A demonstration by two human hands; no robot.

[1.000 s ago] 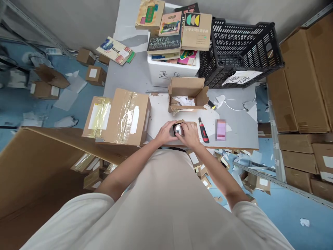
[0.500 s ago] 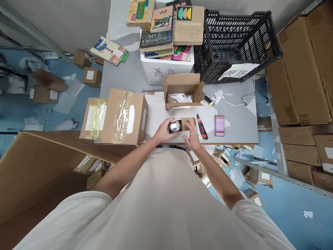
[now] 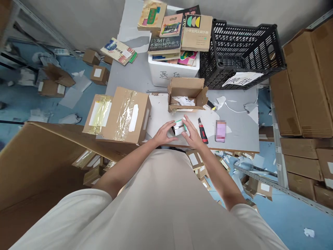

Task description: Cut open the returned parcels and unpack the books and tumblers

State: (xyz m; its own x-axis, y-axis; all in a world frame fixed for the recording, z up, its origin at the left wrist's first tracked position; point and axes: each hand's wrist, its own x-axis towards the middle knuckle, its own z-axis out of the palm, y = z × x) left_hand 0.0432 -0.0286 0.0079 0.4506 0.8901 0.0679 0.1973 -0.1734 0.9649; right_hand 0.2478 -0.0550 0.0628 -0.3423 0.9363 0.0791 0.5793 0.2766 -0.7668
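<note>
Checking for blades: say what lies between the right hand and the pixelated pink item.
In the head view, a red-and-black utility knife lies between the right hand and that item.

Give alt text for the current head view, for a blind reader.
A person's left hand and right hand flank a small white-and-green box. To its right lies a red-and-black utility knife; an open brown cardboard box stands beyond.
</note>
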